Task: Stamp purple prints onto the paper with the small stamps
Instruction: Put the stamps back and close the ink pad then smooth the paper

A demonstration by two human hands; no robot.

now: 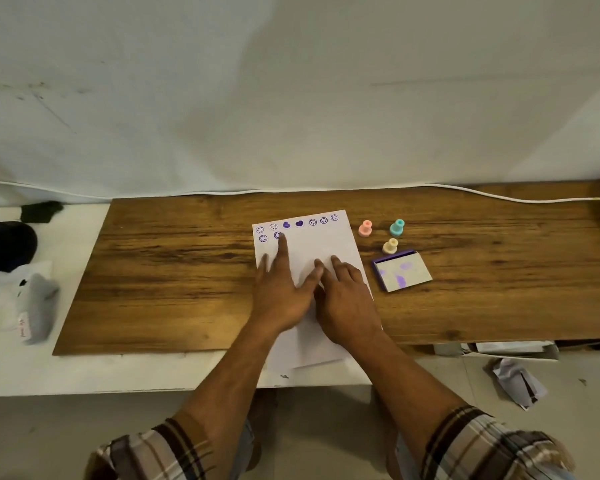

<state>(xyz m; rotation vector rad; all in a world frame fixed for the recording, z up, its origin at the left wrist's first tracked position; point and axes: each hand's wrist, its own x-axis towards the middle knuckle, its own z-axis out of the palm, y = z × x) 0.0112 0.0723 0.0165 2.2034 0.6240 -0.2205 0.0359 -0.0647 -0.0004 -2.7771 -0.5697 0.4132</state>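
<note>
A white paper [321, 240] lies on the wooden board [174, 271], with a row of purple smiley and heart prints along its far edge and two more prints below at the left. My left hand [280, 289] lies flat on the paper, fingers spread, one fingertip at a print. My right hand [347, 299] rests flat beside it, holding nothing. Three small stamps stand upright right of the paper: pink [365, 228], teal [397, 227] and yellow [390, 246]. The purple ink pad [400, 274] lies near them with its stained lid over it.
The board sits on a white table [84, 372] against a white sheet backdrop. Dark objects and a grey cloth bundle [37, 306] lie at the left. Crumpled paper [516, 381] lies on the floor at the right. A white cable runs along the board's far edge.
</note>
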